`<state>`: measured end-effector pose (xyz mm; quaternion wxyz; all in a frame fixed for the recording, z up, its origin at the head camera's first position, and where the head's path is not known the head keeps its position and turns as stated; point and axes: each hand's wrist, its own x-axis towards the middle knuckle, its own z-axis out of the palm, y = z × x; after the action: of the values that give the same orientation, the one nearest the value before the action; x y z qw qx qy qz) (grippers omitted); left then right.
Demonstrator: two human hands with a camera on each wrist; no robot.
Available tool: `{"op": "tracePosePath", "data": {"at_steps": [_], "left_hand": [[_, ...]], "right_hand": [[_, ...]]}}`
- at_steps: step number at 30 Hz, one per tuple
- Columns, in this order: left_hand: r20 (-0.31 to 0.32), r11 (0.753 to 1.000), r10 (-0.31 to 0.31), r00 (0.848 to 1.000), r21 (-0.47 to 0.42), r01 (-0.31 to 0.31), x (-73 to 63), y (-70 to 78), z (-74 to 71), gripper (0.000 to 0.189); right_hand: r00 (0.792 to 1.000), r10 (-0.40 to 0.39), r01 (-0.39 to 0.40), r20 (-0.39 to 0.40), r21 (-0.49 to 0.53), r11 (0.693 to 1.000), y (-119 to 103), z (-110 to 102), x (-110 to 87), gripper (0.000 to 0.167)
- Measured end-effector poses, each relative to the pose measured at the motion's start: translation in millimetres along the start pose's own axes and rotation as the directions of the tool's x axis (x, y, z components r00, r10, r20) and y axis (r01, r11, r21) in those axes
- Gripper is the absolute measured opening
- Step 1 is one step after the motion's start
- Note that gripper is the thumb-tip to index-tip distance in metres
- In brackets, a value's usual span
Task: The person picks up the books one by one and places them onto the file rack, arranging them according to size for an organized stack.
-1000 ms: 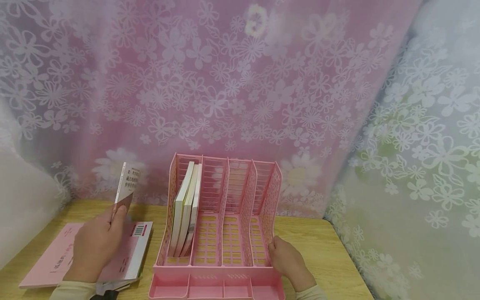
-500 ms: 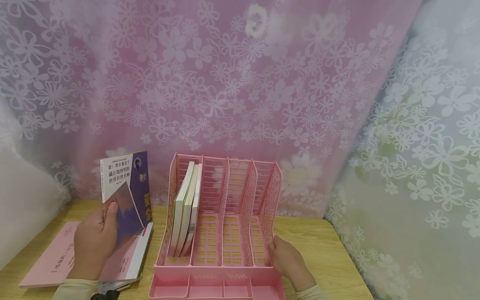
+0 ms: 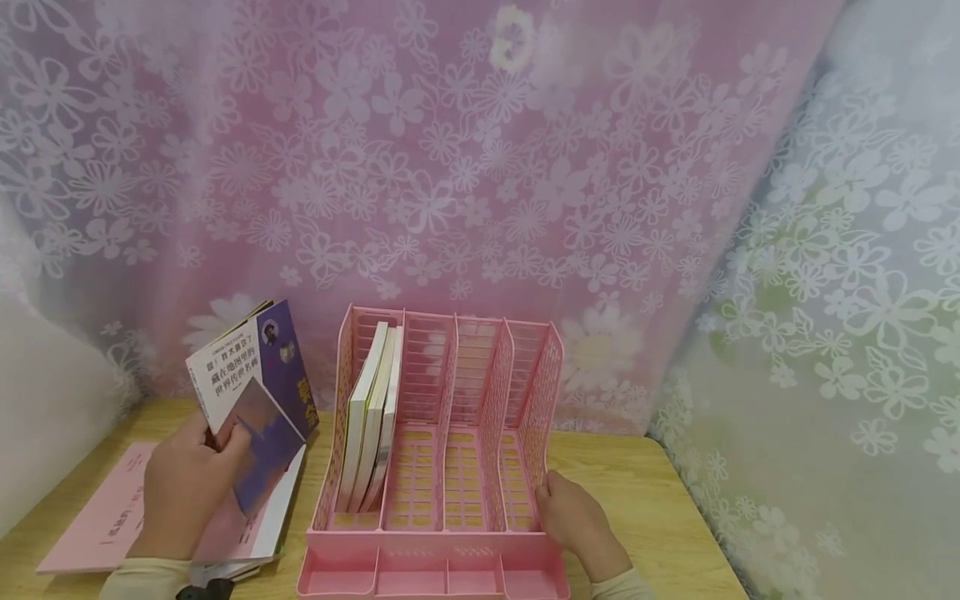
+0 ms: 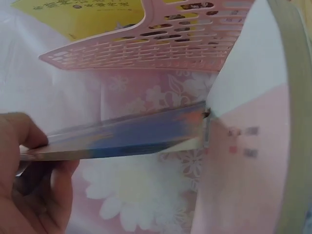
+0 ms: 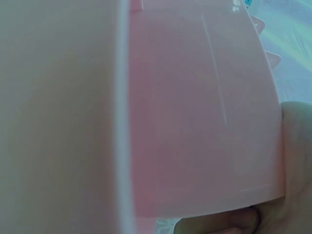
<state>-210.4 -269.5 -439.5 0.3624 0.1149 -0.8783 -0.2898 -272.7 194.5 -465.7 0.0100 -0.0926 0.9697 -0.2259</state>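
Note:
My left hand (image 3: 187, 483) pinches a thin book with a white, purple and blue cover (image 3: 281, 400), thumb on the front. It is tilted, its top leaning left, above a stack with a pink-and-white book (image 3: 273, 517). In the left wrist view the book (image 4: 141, 134) shows nearly edge-on between thumb and fingers. On the right, my right hand (image 3: 581, 525) grips the lower right side wall of a pink desk file rack (image 3: 435, 543). Up close in the right wrist view, the hand (image 5: 297, 161) holds the smooth pink plastic (image 5: 195, 107). Several books (image 3: 367, 433) lean in the leftmost slot.
A pink book (image 3: 101, 521) lies at the left of the wooden table (image 3: 637, 500). Shallow compartments (image 3: 412, 577) line the rack's front. A flowered curtain (image 3: 450, 167) hangs close behind, and pale flowered sheeting (image 3: 840, 375) bounds the right side.
The book in my left hand has turned from nearly edge-on to showing its front cover, then tipped with its top to the left. My right hand and the rack stay put.

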Motion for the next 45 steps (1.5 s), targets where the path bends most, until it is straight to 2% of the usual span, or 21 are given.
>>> {"op": "tracePosePath", "data": {"at_steps": [2,4,8,11,14,20,23,26,30,35,45], "left_hand": [[0.076,1.000,-0.015,0.997,0.017,0.013,0.0,0.7,-3.2,0.031],[0.166,0.999,-0.033,0.985,0.039,0.027,0.2,1.3,-7.3,0.030],[0.355,0.997,-0.064,0.933,0.064,0.045,2.5,3.3,-13.6,0.045],[0.431,0.997,-0.077,0.899,0.063,0.055,4.9,4.2,-14.9,0.054],[0.451,0.997,-0.074,0.890,0.048,0.059,5.8,4.3,-15.2,0.057],[0.472,0.999,-0.035,0.881,0.008,0.036,5.5,6.9,-15.1,0.061],[0.478,0.999,-0.031,0.878,0.020,0.025,5.4,9.7,-15.5,0.058],[0.501,0.999,-0.041,0.865,0.052,0.017,5.3,13.5,-16.3,0.052],[0.516,0.998,-0.025,0.856,0.064,-0.010,3.5,19.1,-16.4,0.049],[0.511,0.999,-0.016,0.860,0.052,-0.013,1.2,21.9,-16.7,0.062],[0.475,0.998,0.005,0.880,0.049,-0.033,2.2,21.2,-16.5,0.056]], "right_hand": [[1.000,-0.004,0.004,-0.005,-0.005,1.000,0,0,0.2,0.025],[1.000,-0.005,0.005,-0.007,-0.005,1.000,0,0,0.1,0.025],[1.000,0.005,-0.005,-0.004,0.005,1.000,0,0,0.0,0.026],[1.000,0.012,-0.012,0.001,0.011,1.000,0,0,-0.1,0.026],[1.000,0.015,-0.015,0.000,0.008,1.000,0,1,0.1,0.026],[1.000,0.030,-0.030,-0.004,0.005,1.000,0,0,0.3,0.026],[1.000,0.030,-0.030,-0.002,0.009,1.000,0,0,0.3,0.026],[0.999,0.032,-0.032,0.000,0.007,0.999,0,0,0.5,0.026],[0.999,0.041,-0.041,-0.004,0.006,0.999,0,1,1.0,0.026],[0.999,0.033,-0.033,-0.010,0.007,0.999,0,3,0.9,0.026],[1.000,0.023,-0.024,-0.019,-0.002,1.000,1,2,0.9,0.025]]}}
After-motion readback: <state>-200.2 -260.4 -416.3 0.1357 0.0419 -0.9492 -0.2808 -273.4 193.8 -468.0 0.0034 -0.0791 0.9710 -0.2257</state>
